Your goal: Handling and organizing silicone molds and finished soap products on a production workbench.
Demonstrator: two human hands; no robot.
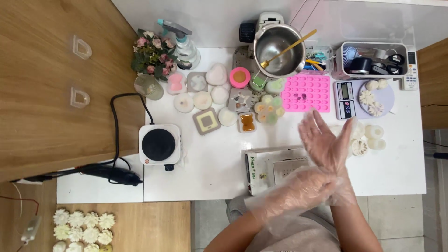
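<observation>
Head view, straight down. White table (210,163) fills the middle, with wood floor to the left and grey tile below.

Near the table's front edge lies an open box (268,169), flat, partly under the hands.

Small white hotplate (159,144) with a black round top sits at the table's left edge, black cable trailing off to the wood.

Steel pot (278,44) at the back, a yellow-handled spoon leaning in it. Pink silicone mould (306,92) just in front of the pot. Kitchen scale (364,98) to the right, carrying white flower-shaped pieces.

Cluster of small moulds (224,100) between hotplate and pink mould: round, heart and square shapes.

Right hand (326,140) raised above the table's right half, in a thin clear plastic glove (343,186). Fingers straight, slightly fanned, pointing away from the body.

Left hand (305,186), also in a clear glove, is at the right wrist. Its fingers are closed around the loose cuff of the right glove, gripping the film there. Both hands are over the table's front right, beside the box.

Loose white flower pieces (368,140) lie just right of the right hand.
</observation>
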